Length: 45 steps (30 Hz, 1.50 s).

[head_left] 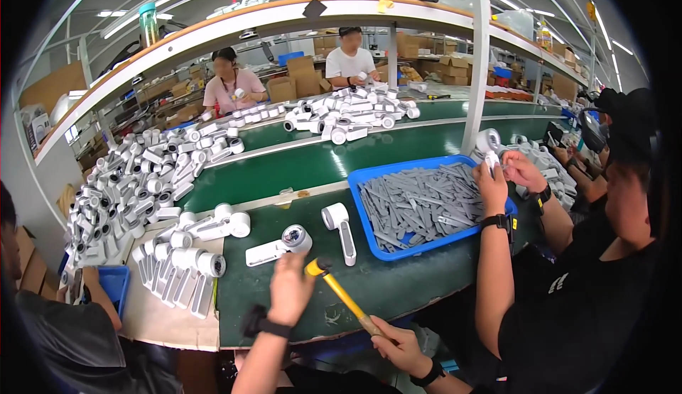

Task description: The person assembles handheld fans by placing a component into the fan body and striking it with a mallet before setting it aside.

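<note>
On the green bench in front of me lies a white handheld device with a round head, its open end turned up and dark parts showing inside. My left hand is at the near side of that head, its fingers against it and partly hidden. Low on the right, my right hand is closed round the handle of a yellow hammer. The hammer's head is raised just right of my left hand, apart from the device. A second white device rests just beyond, its handle toward me.
A blue tray of grey strips stands to the right. Several white devices lie on cardboard at left, beside a large pile. A green conveyor belt runs behind. A co-worker's hands hold a device at right; others sit opposite.
</note>
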### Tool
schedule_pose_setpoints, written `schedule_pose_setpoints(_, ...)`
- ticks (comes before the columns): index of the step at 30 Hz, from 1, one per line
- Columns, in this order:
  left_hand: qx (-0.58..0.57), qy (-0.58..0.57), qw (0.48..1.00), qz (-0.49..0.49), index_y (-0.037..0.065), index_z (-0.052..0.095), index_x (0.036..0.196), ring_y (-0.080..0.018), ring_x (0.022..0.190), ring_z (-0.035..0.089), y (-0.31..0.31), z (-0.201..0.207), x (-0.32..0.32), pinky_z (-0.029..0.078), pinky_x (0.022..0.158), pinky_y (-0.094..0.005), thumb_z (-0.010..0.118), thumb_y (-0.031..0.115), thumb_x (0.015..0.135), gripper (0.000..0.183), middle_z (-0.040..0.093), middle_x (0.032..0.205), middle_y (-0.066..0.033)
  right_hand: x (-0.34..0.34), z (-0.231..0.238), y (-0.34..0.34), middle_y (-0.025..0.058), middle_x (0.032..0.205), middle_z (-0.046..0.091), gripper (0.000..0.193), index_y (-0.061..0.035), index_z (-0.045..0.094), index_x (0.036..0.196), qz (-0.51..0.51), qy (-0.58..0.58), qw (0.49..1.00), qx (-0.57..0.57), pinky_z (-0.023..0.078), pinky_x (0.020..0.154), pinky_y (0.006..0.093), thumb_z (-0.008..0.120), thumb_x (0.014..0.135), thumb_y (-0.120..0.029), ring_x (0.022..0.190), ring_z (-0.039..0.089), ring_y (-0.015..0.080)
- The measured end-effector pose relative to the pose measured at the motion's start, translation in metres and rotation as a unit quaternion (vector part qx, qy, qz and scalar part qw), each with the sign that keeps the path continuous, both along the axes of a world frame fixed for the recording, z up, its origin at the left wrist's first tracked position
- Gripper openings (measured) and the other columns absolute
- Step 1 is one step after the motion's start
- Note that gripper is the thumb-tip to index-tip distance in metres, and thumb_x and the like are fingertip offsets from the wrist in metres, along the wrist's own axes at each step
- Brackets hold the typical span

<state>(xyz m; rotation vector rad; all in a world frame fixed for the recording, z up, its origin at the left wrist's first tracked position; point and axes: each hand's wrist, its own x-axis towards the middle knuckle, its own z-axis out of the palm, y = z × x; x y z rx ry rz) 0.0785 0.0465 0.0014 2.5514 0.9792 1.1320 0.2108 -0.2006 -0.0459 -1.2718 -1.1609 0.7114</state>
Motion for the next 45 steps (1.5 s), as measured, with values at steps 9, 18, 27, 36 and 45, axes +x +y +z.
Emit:
schedule_pose_setpoints(9,-0.058,-0.005,0.998,0.016,0.0,0.063,0.088,-0.0392,0.089,0.063,0.004,-0.038,0.086,0.053,0.077,-0.0465,0.078,0.035,0.078,0.04,0.064,0.088,-0.019,0.013,0.013,-0.022,0.0024,0.075,0.062,0.05,-0.0001,0.052,0.14,-0.07,0.059,0.996,0.015,0.043,0.053,0.0202,0.062,0.091,0.003,0.056,0.053,0.0052)
schedule_pose_setpoints(18,-0.158,-0.036,0.987,0.006,0.001,0.068,0.099,-0.0364,0.085,0.065,-0.032,-0.006,-0.028,0.052,0.076,-0.0433,0.073,0.016,0.082,0.024,0.068,0.092,-0.0185,0.012,0.012,-0.013,0.0033,0.074,0.062,0.049,0.0033,0.05,0.141,-0.025,0.034,0.999,-0.027,0.043,0.052,0.0199,0.058,0.092,0.001,0.055,0.054,0.0057)
schedule_pose_setpoints(27,-0.127,-0.098,0.987,0.014,0.001,0.068,0.099,-0.0322,0.085,0.062,-0.052,-0.023,-0.082,0.05,0.076,-0.0404,0.079,0.017,0.081,0.026,0.066,0.091,-0.0144,-0.003,0.042,0.002,0.0017,0.074,0.062,0.049,0.0007,0.053,0.139,0.029,-0.071,0.996,-0.047,0.043,0.053,0.0195,0.06,0.09,0.001,0.056,0.053,0.0043)
schedule_pose_setpoints(36,-0.133,-0.128,0.983,-0.012,-0.001,0.066,0.097,-0.0373,0.089,0.061,-0.05,-0.023,-0.096,0.051,0.079,-0.0439,0.078,0.012,0.08,0.025,0.065,0.091,-0.0174,-0.002,0.072,-0.004,0.0037,0.076,0.06,0.049,0.0019,0.053,0.138,0.007,-0.234,0.972,-0.013,0.043,0.057,0.0222,0.062,0.09,0.0,0.062,0.053,0.0076)
schedule_pose_setpoints(45,-0.118,-0.139,0.983,-0.018,0.0,0.066,0.097,-0.0337,0.085,0.061,-0.046,-0.03,-0.093,0.05,0.076,-0.0408,0.08,0.015,0.079,0.027,0.065,0.089,-0.0153,-0.008,0.083,-0.004,0.014,0.077,0.059,0.046,-0.0002,0.056,0.134,-0.014,-0.289,0.957,0.004,0.048,0.064,0.0319,0.066,0.089,-0.003,0.066,0.059,0.0257)
